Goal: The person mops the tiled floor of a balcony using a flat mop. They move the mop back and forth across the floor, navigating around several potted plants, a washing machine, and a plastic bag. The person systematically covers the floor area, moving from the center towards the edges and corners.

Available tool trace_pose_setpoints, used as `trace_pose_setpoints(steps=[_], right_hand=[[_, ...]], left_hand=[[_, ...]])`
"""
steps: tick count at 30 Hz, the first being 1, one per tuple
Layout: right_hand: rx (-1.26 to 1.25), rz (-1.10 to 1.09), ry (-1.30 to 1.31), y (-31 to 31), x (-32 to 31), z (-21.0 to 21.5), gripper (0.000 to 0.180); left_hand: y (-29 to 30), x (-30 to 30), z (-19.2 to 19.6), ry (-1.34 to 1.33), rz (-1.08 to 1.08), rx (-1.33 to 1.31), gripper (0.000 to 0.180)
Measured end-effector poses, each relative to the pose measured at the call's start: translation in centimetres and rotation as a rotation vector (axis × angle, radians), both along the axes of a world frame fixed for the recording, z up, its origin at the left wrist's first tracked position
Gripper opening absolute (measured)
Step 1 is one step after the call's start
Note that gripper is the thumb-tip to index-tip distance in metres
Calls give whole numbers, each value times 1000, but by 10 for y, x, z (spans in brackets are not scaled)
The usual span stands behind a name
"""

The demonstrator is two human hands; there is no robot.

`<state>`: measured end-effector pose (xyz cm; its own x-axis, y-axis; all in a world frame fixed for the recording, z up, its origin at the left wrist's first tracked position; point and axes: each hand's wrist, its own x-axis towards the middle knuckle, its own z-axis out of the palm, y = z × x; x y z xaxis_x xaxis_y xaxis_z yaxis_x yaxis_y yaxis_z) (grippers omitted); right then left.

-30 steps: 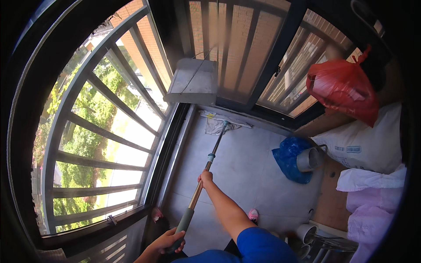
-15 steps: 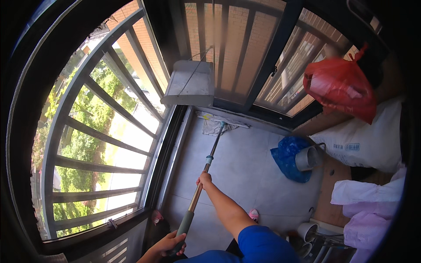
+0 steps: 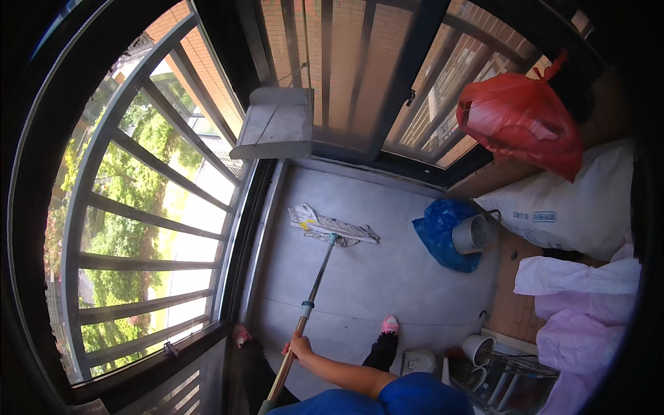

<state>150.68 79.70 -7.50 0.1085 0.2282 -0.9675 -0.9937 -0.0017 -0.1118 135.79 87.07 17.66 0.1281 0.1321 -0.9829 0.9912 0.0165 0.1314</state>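
A flat mop lies across the grey floor, its pole (image 3: 319,282) slanting up toward me. Its wide head is covered by a rumpled grey-white cloth (image 3: 346,229) with a yellow patch. My right hand (image 3: 299,345) is closed round the metal part of the pole, below the teal collar. The pole's grey grip shows only in part at the lower edge. My left hand is out of the picture.
Barred windows (image 3: 149,259) line the left side. A grey metal box (image 3: 277,123) hangs at the far corner. On the right are a blue plastic bag (image 3: 436,238) with a grey pot (image 3: 472,235), a red bag (image 3: 522,121), a white sack (image 3: 567,200) and a white bucket (image 3: 477,349).
The mop head has come back from the far wall toward me. My right hand has drawn nearer with the pole. My left hand, on the grip before, has left the view.
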Motion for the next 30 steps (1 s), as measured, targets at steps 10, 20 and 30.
trace_pose_setpoints(steps=[10,20,30], right_hand=[[-103,-19,-194,-41,129,-69,39],[-109,26,-164,-62,124,-87,44],[-42,92,92,-86,-81,35,40]], left_hand=[[-43,82,-47,-155,63,-256,23],[-58,86,-50,-98,52,-249,31],[-63,-1,19,92,-87,41,31]])
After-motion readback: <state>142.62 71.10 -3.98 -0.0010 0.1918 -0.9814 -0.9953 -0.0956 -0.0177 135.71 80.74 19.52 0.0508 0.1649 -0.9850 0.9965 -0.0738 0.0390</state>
